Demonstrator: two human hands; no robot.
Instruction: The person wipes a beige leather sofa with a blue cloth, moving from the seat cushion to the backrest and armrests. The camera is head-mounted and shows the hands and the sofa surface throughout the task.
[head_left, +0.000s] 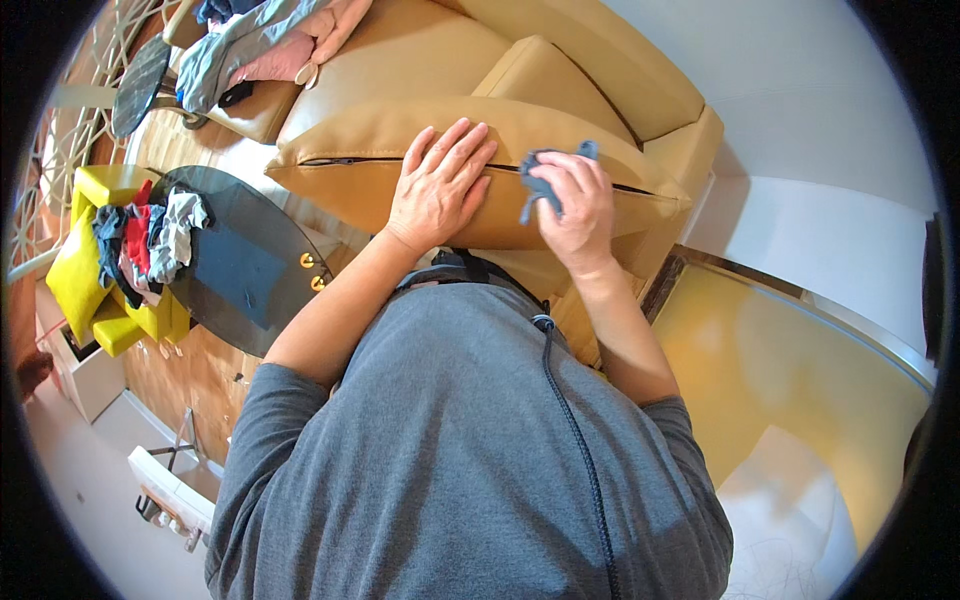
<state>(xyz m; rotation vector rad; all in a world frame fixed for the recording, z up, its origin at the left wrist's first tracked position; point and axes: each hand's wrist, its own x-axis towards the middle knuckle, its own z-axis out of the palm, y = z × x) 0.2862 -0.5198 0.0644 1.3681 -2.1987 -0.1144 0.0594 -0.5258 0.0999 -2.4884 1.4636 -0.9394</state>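
Observation:
A tan leather-like cushion (345, 187) stands on edge before me, with a dark zipper (390, 159) running along the side that faces up. My left hand (444, 184) lies flat across the zipper near the middle, fingers slightly spread and holding nothing. To its right, my right hand (574, 199) grips a crumpled blue-grey cloth (541, 184) over the zipper line. Whether the cloth touches the cushion cannot be made out. The zipper's pull (343, 161) sits near the cushion's left end.
Behind the cushion is a tan sofa (405, 56) with clothes (247, 52) heaped at its far left. A dark oval glass table (240, 262) stands at left, beside a yellow chair (79, 277) bearing more clothes (139, 240). A white wall (825, 217) rises at right.

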